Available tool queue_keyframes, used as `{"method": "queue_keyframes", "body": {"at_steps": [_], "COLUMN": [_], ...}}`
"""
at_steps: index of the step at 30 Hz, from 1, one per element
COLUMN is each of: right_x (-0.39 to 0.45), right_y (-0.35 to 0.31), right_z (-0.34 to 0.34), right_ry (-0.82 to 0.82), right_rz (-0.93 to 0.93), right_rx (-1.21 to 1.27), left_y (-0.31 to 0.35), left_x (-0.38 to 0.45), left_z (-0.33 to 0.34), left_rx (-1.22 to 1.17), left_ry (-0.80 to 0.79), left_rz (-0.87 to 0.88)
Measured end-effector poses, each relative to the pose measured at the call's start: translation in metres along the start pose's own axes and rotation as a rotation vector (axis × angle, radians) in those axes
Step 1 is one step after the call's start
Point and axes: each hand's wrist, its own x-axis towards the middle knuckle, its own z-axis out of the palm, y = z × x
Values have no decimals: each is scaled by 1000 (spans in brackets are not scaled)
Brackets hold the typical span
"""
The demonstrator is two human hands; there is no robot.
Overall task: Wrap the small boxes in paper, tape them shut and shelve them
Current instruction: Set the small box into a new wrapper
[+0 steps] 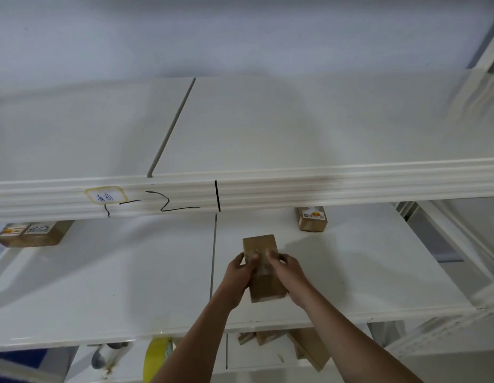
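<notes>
While gripped, box [261, 252] between hands [286, 268]

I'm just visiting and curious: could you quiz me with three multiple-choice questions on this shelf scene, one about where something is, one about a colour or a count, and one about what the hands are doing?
1. Where is the wrapped box that the hands hold?
A. on the top shelf
B. over the middle shelf, right of its seam
C. on the floor

2. What colour is the tape roll below the middle shelf?
A. yellow
B. red
C. black

3. What is the state of the two hands?
A. both hang idle
B. only one touches the box
C. both keep a grip on the box

Answers:
1 B: the box sits above the middle board, just right of the seam.
2 A: the roll at the bottom edge is plainly yellow.
3 C: the left hand and the right hand curl round the box's sides.
</notes>
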Motion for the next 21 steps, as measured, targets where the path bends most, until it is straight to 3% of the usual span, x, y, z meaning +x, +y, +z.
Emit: {"method": "queue_keyframes", "body": {"at_steps": [5, 11, 17, 21], "right_x": [-8, -6, 1, 2], "right_y": [7, 9, 13, 19], "right_z": [7, 15, 14, 10], "right_ry": [46, 48, 25, 28], "right_rz": [-51, 10, 56, 10], "right_rx": [-91, -91, -371, -388], "left_y": [-11, -14, -25, -32], "left_x": [2, 6, 12, 9], "left_z": [3, 2, -2, -9], "left_rx": [141, 295, 383, 432], "left_ry": [88, 158, 134, 107], "left_rz": [13, 26, -68, -77]}}
